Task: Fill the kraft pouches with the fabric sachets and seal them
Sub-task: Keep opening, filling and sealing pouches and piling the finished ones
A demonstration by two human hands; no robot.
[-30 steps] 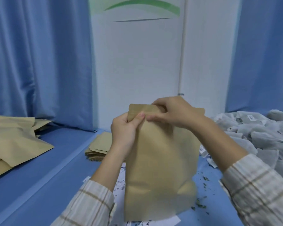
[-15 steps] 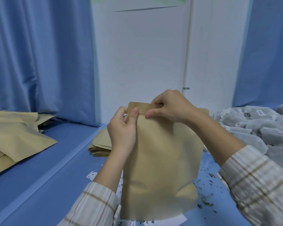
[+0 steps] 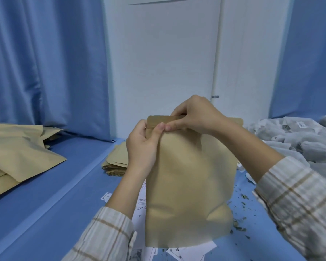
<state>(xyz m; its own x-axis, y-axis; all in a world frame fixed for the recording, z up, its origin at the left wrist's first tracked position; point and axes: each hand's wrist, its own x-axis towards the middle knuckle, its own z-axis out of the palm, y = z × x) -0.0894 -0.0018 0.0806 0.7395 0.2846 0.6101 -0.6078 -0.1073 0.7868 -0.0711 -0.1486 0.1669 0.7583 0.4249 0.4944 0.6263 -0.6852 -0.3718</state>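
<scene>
Head-camera view: a person in a plaid shirt holds a bulging kraft pouch (image 3: 190, 178) upright over a blue table (image 3: 68, 187), both hands pinching its top strip. Left hand (image 3: 142, 146) grips the pouch's upper left corner, thumb pressed on the front face; right hand (image 3: 196, 114) curls over the top edge beside it, its thumb tip touching the left thumb. Pouch's base stands on printed white paper sheets (image 3: 179, 251). Stack of flat empty pouches (image 3: 115, 162) lies just behind the left wrist, filled pouches (image 3: 17, 157) are piled at far left, and a heap of grey-white fabric sachets (image 3: 297, 140) fills the right side. Loose dried leaf bits (image 3: 241, 213) are scattered on the table near the pouch's right edge. Blue curtains (image 3: 45, 63) flank a white wall panel (image 3: 164, 63) behind.
</scene>
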